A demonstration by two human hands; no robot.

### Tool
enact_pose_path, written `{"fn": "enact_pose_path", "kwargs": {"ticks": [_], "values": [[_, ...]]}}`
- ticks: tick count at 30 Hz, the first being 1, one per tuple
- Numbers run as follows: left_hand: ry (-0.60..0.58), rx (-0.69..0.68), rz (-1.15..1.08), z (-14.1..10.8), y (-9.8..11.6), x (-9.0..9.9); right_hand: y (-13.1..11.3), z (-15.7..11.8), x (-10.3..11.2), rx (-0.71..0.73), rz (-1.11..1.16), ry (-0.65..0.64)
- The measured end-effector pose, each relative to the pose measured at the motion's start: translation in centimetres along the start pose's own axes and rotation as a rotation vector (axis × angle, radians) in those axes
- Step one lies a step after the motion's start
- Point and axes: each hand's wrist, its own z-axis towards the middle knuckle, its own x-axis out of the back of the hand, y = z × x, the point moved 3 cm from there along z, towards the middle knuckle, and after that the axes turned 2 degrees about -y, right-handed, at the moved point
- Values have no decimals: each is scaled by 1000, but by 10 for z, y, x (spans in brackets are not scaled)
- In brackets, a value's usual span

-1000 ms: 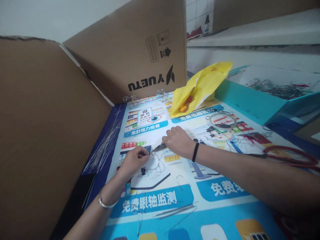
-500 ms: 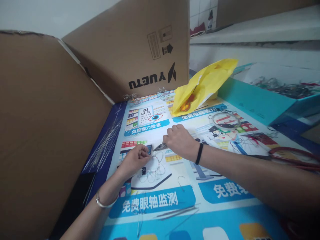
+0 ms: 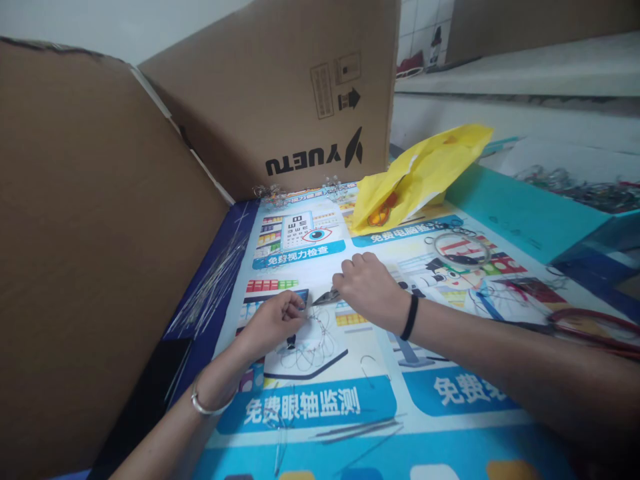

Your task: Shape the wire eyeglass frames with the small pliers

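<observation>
My right hand [image 3: 367, 290] is closed around pliers [image 3: 326, 297], whose pointed jaws reach left toward my left hand [image 3: 277, 323]. The fingers of my left hand are pinched together at the end of a looped wire piece with small beads [image 3: 313, 343], which hangs below the fingertips over the printed sheet. A small gap separates the plier tips from my left fingertips. The pliers' handles are hidden inside my right fist. A curved wire [image 3: 369, 367] and several thin dark rods [image 3: 357, 430] lie nearer to me.
Cardboard walls [image 3: 310, 87] stand left and behind. A bundle of thin wires [image 3: 210, 287] lies at left. To the right are a yellow bag [image 3: 425, 177], a wire coil [image 3: 463, 250], a teal box [image 3: 530, 213] and red-handled scissors [image 3: 595, 323].
The whole view has shifted, so the surroundings appear slightly farther right. Both hands keep nearly the same pose, with the pliers still in my right hand.
</observation>
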Motion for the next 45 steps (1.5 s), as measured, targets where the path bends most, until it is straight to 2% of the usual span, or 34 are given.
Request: {"fn": "enact_pose_path", "kwargs": {"ticks": [5, 10, 15, 20, 29, 32, 38, 45], "values": [[-108, 2, -113, -5, 10, -1, -3, -2, 16, 31, -83, 130], [-182, -27, -193, -9, 13, 1, -3, -3, 12, 29, -93, 95], [-145, 21, -216, -4, 5, 1, -5, -3, 11, 32, -85, 84], [-122, 84, -225, 0, 0, -5, -6, -4, 14, 25, -130, 144], [-63, 137, -28, -3, 11, 0, -7, -6, 15, 49, -110, 283], [-70, 120, -41, -3, 10, 0, -8, -6, 13, 67, -114, 289], [-68, 46, -53, -4, 2, 1, -7, -3, -1, 87, -69, 211], [11, -94, 26, -5, 6, 4, -8, -2, -10, 91, -33, 142]]}}
